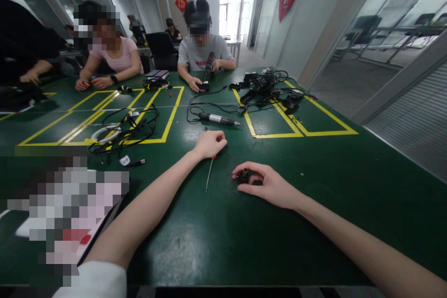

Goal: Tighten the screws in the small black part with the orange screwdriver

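Observation:
My left hand [210, 144] is closed near the middle of the green table [195, 242], its fingers curled round a screwdriver [210, 174]. The thin metal shaft points down toward me from a red part under the hand. To the right, my right hand [261, 181] has its thumb and fingers curved round a small dark round part [243, 176] that rests on the table. Beyond my left hand lies a black and silver pen-shaped tool [218, 119] with a cable.
Coiled cables [129, 128] lie at the left and a black cable pile [261, 88] at the back right. Yellow tape [171, 121] marks the table. Across it, a person [206, 51] holds a power tool; others sit further left.

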Demonstrator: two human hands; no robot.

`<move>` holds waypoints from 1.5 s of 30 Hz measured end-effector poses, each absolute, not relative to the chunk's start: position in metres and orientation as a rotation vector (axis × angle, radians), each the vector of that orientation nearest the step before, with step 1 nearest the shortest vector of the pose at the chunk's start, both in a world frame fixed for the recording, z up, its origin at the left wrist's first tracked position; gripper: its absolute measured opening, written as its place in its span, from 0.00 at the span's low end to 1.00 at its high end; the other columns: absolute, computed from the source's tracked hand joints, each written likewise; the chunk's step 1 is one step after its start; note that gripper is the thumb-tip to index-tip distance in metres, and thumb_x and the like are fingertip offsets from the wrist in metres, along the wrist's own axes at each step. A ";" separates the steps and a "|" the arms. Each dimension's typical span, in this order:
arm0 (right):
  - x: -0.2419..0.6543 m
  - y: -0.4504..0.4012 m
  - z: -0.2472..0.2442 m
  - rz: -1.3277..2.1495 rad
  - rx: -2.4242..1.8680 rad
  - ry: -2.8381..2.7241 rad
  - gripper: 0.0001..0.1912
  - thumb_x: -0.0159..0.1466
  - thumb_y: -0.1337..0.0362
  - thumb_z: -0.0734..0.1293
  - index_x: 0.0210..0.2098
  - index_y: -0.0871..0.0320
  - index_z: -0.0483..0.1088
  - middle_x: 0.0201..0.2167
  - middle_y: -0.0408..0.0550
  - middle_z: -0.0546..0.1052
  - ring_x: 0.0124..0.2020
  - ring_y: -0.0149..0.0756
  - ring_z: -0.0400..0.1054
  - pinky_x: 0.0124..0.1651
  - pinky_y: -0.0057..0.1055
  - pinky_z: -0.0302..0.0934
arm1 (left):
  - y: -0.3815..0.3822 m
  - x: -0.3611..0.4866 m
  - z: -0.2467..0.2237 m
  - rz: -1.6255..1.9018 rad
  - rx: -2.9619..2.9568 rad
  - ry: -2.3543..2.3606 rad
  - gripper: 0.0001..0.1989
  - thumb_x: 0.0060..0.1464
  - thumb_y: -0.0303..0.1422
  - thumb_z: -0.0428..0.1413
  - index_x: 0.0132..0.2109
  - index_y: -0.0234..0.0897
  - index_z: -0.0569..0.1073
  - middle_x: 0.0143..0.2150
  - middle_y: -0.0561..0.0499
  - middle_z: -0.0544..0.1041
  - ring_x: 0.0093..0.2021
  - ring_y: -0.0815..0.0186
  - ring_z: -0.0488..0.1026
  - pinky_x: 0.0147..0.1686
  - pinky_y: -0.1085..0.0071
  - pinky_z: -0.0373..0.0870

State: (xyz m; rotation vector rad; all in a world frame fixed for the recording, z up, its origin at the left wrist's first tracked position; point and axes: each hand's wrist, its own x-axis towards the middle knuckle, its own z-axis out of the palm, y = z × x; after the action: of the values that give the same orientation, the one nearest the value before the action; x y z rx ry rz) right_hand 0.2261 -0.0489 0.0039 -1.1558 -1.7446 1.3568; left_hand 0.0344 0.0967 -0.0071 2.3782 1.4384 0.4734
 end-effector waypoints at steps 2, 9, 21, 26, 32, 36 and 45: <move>0.227 -0.049 0.006 1.355 -1.154 -1.786 0.15 0.61 0.62 0.75 0.47 0.57 0.77 0.47 0.50 0.80 0.38 0.34 0.74 0.40 0.32 0.72 | 0.097 0.034 -0.007 0.476 2.377 1.440 0.11 0.59 0.34 0.54 0.37 0.40 0.81 0.39 0.50 0.84 0.41 0.59 0.78 0.40 0.68 0.66; 0.228 -0.046 0.007 1.364 -1.151 -1.819 0.12 0.62 0.64 0.74 0.45 0.58 0.76 0.47 0.50 0.79 0.40 0.35 0.75 0.43 0.33 0.73 | 0.097 0.034 -0.007 0.500 2.355 1.444 0.10 0.58 0.33 0.54 0.36 0.40 0.81 0.38 0.50 0.84 0.41 0.59 0.77 0.40 0.69 0.67; 0.247 -0.038 0.008 1.139 -1.072 -1.588 0.23 0.65 0.51 0.71 0.56 0.53 0.72 0.57 0.56 0.77 0.51 0.44 0.73 0.42 0.36 0.72 | 0.091 0.036 0.037 0.771 2.112 1.154 0.12 0.61 0.30 0.50 0.41 0.33 0.79 0.30 0.53 0.75 0.27 0.70 0.66 0.30 0.74 0.64; 0.236 -0.046 0.057 1.066 -0.981 -1.609 0.22 0.64 0.46 0.73 0.50 0.55 0.76 0.42 0.51 0.81 0.33 0.35 0.73 0.30 0.29 0.68 | 0.038 0.048 0.095 1.170 2.046 0.667 0.10 0.67 0.37 0.54 0.45 0.37 0.78 0.32 0.53 0.75 0.30 0.70 0.69 0.33 0.73 0.67; 0.204 -0.054 0.090 1.167 -0.944 -1.605 0.21 0.57 0.49 0.80 0.33 0.57 0.73 0.24 0.40 0.74 0.22 0.28 0.66 0.26 0.27 0.65 | -0.008 0.058 0.112 1.341 2.135 0.547 0.10 0.70 0.36 0.53 0.46 0.37 0.78 0.44 0.49 0.80 0.45 0.66 0.77 0.47 0.71 0.73; 0.214 -0.053 0.092 1.140 -0.949 -1.605 0.20 0.57 0.49 0.80 0.32 0.58 0.75 0.24 0.41 0.75 0.22 0.28 0.67 0.26 0.27 0.67 | 0.013 0.042 0.112 1.080 2.056 0.511 0.18 0.71 0.37 0.47 0.60 0.42 0.74 0.46 0.48 0.80 0.44 0.64 0.79 0.43 0.70 0.75; 0.230 -0.059 0.069 0.850 -0.936 -1.486 0.19 0.62 0.48 0.77 0.39 0.57 0.78 0.28 0.46 0.81 0.25 0.34 0.76 0.32 0.32 0.75 | 0.068 0.023 0.058 0.035 1.997 0.438 0.26 0.43 0.29 0.67 0.53 0.42 0.81 0.56 0.51 0.82 0.58 0.56 0.76 0.59 0.61 0.72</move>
State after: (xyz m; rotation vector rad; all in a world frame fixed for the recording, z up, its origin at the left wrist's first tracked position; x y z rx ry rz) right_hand 0.2303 -0.0593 0.0690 -0.9361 -1.4865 0.8503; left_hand 0.0227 0.0677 0.0575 1.9968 0.4380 0.0352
